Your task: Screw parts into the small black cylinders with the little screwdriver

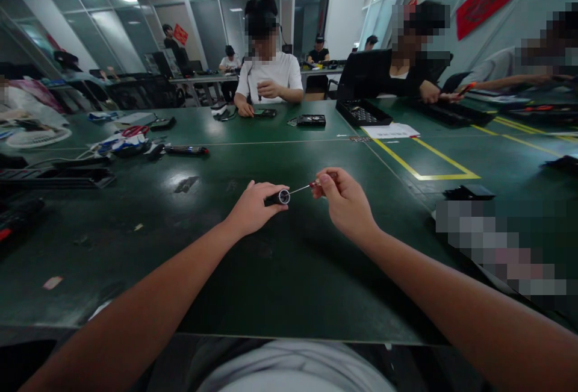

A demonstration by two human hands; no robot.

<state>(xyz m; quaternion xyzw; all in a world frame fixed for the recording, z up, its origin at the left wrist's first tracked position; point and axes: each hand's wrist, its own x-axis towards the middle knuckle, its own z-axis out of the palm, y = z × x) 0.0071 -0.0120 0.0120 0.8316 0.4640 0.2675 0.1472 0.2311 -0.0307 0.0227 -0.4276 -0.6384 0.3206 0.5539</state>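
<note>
— What does the head camera show of the two hands?

— Both are out over the green table (289,271). The left hand (253,206) is clenched around a small black cylinder (277,198), whose silvery open end faces the right hand. The right hand (344,202) pinches a slim screwdriver (303,188) by its reddish handle between thumb and fingers.

— And where is the tip?

— The thin metal shaft runs from the right hand toward the left and ends right at the cylinder's open end; whether it goes inside I cannot tell. The cylinder sits between the two hands, lifted just off the table.

— What lies around them?

— Beyond the left hand, well apart, a pair of red-handled scissors (134,130) lies beside a dark marker-like tool (186,150). Beyond the right hand, yellow tape lines (424,172) mark the table, with a white sheet (391,131) and a black tray (363,112) farther off. Across the table, a person in a white shirt (270,79) sits facing the hands, and another in black (392,73) works off to the right.
</note>
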